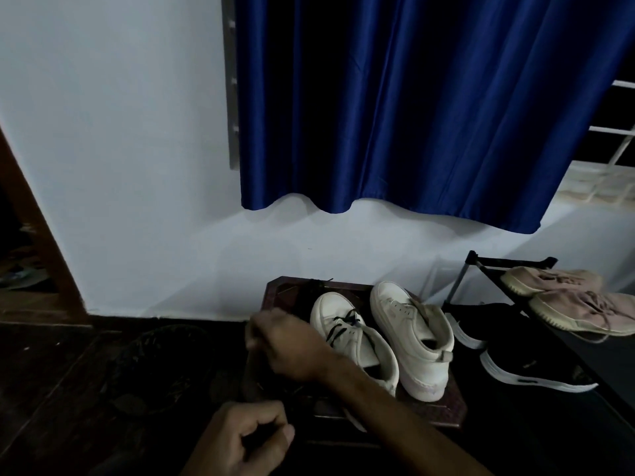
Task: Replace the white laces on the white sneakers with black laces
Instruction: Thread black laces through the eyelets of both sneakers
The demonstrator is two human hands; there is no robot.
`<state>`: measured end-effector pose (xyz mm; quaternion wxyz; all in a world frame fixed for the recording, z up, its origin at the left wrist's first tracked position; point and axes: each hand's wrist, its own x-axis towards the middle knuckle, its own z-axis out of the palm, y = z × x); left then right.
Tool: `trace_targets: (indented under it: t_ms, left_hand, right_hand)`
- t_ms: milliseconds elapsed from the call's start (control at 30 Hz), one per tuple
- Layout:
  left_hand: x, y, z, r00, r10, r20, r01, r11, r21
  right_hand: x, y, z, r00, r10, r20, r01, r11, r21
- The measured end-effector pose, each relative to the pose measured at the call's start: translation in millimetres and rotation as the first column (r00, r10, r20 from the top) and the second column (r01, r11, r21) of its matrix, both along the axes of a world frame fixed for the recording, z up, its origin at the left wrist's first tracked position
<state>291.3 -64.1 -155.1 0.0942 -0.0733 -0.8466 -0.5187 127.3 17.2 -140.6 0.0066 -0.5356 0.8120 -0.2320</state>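
Note:
Two white sneakers stand side by side on a small dark wooden stool (pixel 443 412). The left sneaker (pixel 347 324) has a black lace (pixel 343 326) crossed through its front eyelets. No lace shows on the right sneaker (pixel 412 324). My right hand (pixel 285 341) reaches across to the left of the left sneaker; it is blurred, with fingers curled as if pinching a lace end. Below the stool's front, my left hand (pixel 247 438) is curled like a fist, thumb against fingers, seemingly on a dark lace end. Another dark lace (pixel 319 283) lies at the stool's back edge.
A black shoe rack (pixel 481 266) stands to the right with pink sneakers (pixel 577 304) on top and black sneakers (pixel 529 365) below. A white wall and a blue curtain (pixel 412 115) are behind. A pale strip (pixel 355 422) lies at the stool's front edge. The floor is dark.

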Motion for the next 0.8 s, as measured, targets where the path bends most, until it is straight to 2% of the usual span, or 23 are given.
trace_targets:
  t_ms: [67, 133, 233, 300, 367, 467, 600, 667, 700, 767, 800]
  left_hand:
    - [-13, -1, 6, 0.998, 0.039, -0.048, -0.039, 0.999, 0.012]
    - [-31, -3, 9, 0.983, 0.082, -0.162, -0.092, 0.994, -0.058]
    - [-64, -9, -2, 0.962, 0.087, -0.260, -0.142, 0.969, -0.202]
    - [-83, -10, -14, 0.954, 0.058, -0.295, -0.159, 0.930, -0.331]
    - [-98, -9, -28, 0.955, 0.028, -0.296, -0.161, 0.885, -0.436]
    - [-112, -7, -50, 0.966, 0.010, -0.259, -0.143, 0.854, -0.501]
    - [-123, -5, -68, 0.951, -0.005, -0.308, -0.183, 0.796, -0.577]
    - [-123, -4, -73, 0.941, 0.040, -0.335, -0.222, 0.821, -0.527]
    - [-121, -3, -72, 0.934, 0.101, -0.342, -0.255, 0.860, -0.441]
    - [-118, -2, -63, 0.894, 0.287, -0.345, -0.351, 0.926, -0.140]
    - [-119, -2, -54, 0.853, 0.389, -0.347, -0.411, 0.912, 0.012]
  right_hand:
    - [-9, -2, 25, 0.977, -0.117, 0.180, 0.159, 0.958, -0.239]
    - [-22, -1, 53, 0.931, -0.162, 0.328, 0.300, 0.851, -0.431]
    - [-46, 13, 93, 0.872, -0.130, 0.472, 0.415, 0.707, -0.573]
    - [-59, 28, 114, 0.848, -0.086, 0.522, 0.446, 0.647, -0.618]
    - [-67, 43, 123, 0.839, -0.075, 0.539, 0.459, 0.630, -0.627]
    - [-69, 54, 118, 0.819, -0.133, 0.558, 0.498, 0.647, -0.577]
    - [-64, 60, 97, 0.771, -0.177, 0.612, 0.559, 0.647, -0.518]
    - [-63, 62, 92, 0.754, -0.186, 0.630, 0.579, 0.640, -0.505]
    - [-62, 63, 89, 0.750, -0.192, 0.634, 0.584, 0.641, -0.497]
    - [-58, 65, 85, 0.750, -0.223, 0.623, 0.586, 0.660, -0.469]
    - [-56, 65, 82, 0.751, -0.243, 0.614, 0.585, 0.676, -0.448]
